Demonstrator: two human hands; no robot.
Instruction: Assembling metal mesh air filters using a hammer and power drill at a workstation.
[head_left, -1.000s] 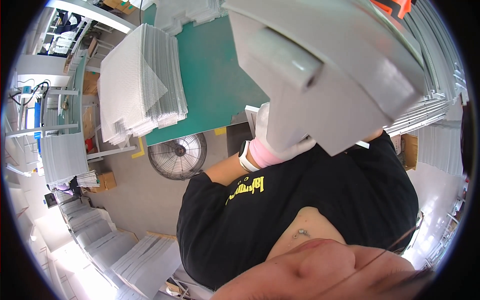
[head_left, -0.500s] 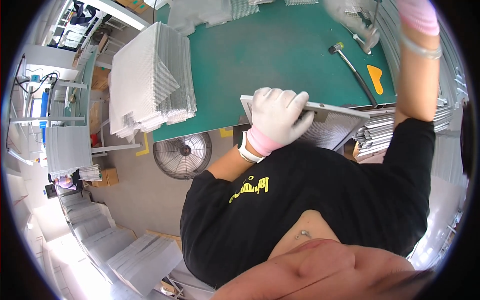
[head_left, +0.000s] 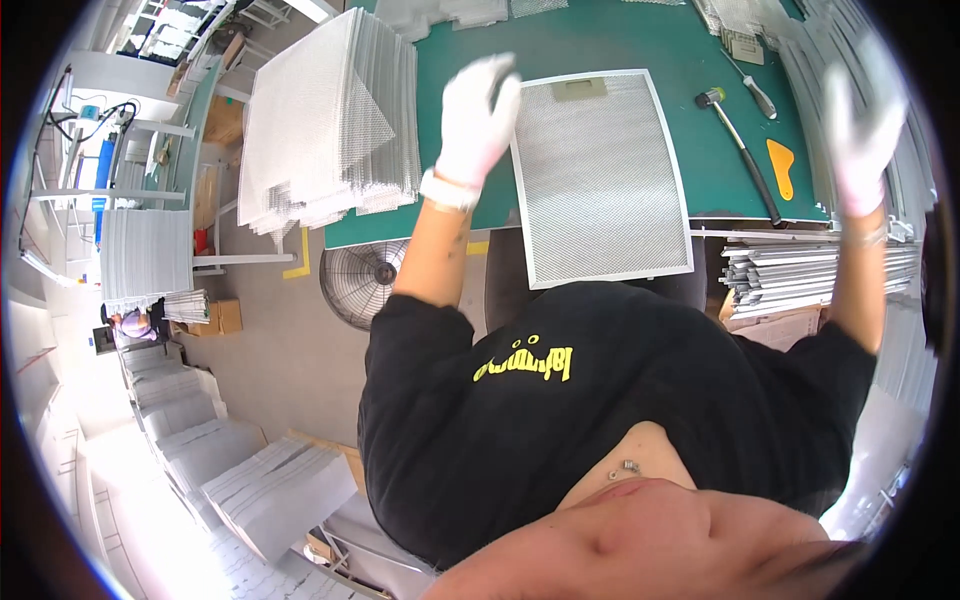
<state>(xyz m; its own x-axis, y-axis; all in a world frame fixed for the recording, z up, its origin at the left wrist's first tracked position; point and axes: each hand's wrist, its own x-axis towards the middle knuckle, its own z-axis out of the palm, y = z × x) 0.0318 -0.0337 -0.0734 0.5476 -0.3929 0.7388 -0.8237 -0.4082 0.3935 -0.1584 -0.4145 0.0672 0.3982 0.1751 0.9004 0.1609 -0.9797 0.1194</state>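
Note:
A mesh panel (head_left: 602,180) in a pale metal frame lies partly on the green table, its near end reaching over the edge toward my body. My left hand (head_left: 476,125), in a white glove, is raised beside the panel's far left edge. Its thumb stands apart from the fingers, and I cannot tell whether it touches the frame. Also gloved and smeared by motion, my right hand (head_left: 862,145) is at the far right, over long metal strips (head_left: 815,115). Its thumb and fingers are spread, with nothing seen between them.
A tall stack of mesh sheets (head_left: 315,125) stands on the table's left. On the right lie a hammer (head_left: 742,150), a screwdriver (head_left: 757,95) and a yellow scraper (head_left: 781,168). Metal profiles (head_left: 785,275) are piled below the right edge. A floor fan (head_left: 362,280) stands left of me.
The panel was tilted at the table edge under my left hand and now lies flatter on the table. My left hand has moved off it, up and left. My right hand has come down from the far side.

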